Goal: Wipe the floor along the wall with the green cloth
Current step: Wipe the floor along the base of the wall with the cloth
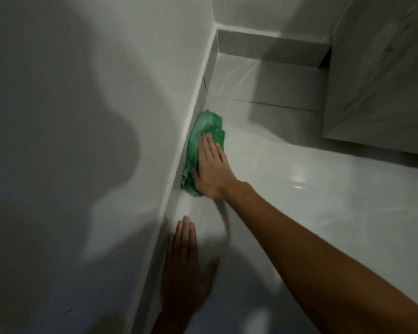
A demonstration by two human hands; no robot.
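Note:
A crumpled green cloth [203,133] lies on the glossy white floor [311,189], pushed against the skirting [179,165] at the foot of the wall [82,116]. My right hand [212,169] presses flat on the cloth's near half, fingers together and pointing away from me, thumb on the cloth's near edge. My left hand [186,268] rests palm down on the floor closer to me, beside the skirting, fingers straight, holding nothing.
The wall runs along the left to a corner [216,30] at the back. A marbled cabinet [377,80] stands at the right, its base raised off the floor, casting a shadow. My own shadow falls over the wall and the near floor.

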